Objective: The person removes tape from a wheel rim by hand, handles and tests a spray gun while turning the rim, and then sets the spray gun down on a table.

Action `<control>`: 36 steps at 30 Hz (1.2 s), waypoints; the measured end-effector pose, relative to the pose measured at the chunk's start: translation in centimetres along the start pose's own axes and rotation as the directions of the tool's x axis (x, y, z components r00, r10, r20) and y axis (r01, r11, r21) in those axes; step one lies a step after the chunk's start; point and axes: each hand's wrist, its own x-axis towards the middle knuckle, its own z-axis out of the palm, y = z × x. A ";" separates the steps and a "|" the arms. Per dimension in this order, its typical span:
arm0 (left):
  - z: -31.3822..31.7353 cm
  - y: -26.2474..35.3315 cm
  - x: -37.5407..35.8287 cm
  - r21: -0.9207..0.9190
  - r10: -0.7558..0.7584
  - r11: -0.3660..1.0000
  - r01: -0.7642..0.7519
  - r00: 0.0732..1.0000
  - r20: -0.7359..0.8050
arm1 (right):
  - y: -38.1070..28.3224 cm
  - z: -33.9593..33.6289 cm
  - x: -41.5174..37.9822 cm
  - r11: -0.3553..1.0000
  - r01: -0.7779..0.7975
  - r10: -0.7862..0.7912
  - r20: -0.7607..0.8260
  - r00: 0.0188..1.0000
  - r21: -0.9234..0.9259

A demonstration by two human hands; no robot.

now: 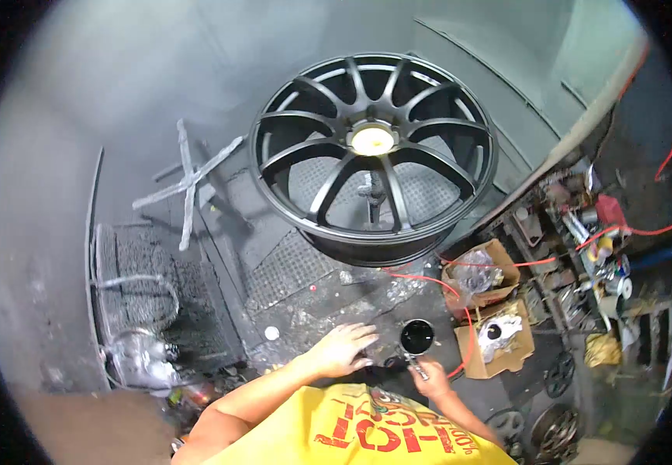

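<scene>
My right hand (431,378) is closed around the handle of a spray gun (413,360). Its round cup (417,337) faces up without a lid and looks dark inside. To the left, my left hand (345,349) is held out with the fingers apart and nothing in it. Ahead of both hands, a black multi-spoke wheel rim (386,221) rests raised on a stand, with a pale yellowish disc (372,141) at its hub. Neither hand touches the rim.
A grey cross-shaped stand (189,182) is at the left. Open cardboard boxes (522,356) and a red hose (471,329) lie at the right. Beyond them, shelves (595,256) hold cans and clutter. More wheel parts (557,426) sit lower right. A metal pot (142,356) stands lower left.
</scene>
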 end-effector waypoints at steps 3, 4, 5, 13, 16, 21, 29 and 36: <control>1.2 -0.1 -3.0 -0.150 -0.120 0.983 0.110 0.991 -0.056 | -3.9 0.5 2.1 0.984 0.158 -0.163 0.048 0.985 0.087; 1.3 -0.1 -3.6 -0.207 -0.136 0.972 0.109 0.983 -0.121 | -4.7 0.9 2.8 0.981 0.159 -0.171 0.111 0.979 0.107; 0.9 0.1 -4.0 -0.227 -0.131 0.970 0.086 0.973 -0.191 | -5.0 1.7 3.6 0.968 0.214 -0.229 0.122 0.966 0.129; -0.6 3.7 -5.1 -0.397 -0.343 0.911 0.111 0.739 -0.580 | -6.5 1.4 9.9 0.835 0.437 -0.550 0.475 0.687 0.335; 2.0 6.3 -5.5 -0.472 -0.468 0.866 0.163 0.598 -0.651 | -5.6 0.6 10.0 0.796 0.420 -0.606 0.568 0.557 0.437; 8.7 11.0 -4.2 -0.589 -0.635 0.772 0.240 0.348 -0.690 | -0.9 -0.6 7.5 0.795 0.273 -0.607 0.711 0.354 0.542; 13.5 16.4 -3.4 -0.756 -0.807 0.585 0.294 0.120 -0.578 | -1.9 -4.1 4.4 0.905 0.011 -0.421 0.891 0.169 0.425; 15.9 16.2 -5.7 -0.572 -0.695 0.659 0.488 0.103 -0.712 | -5.1 -0.3 4.7 0.908 0.265 -0.344 0.939 0.030 0.324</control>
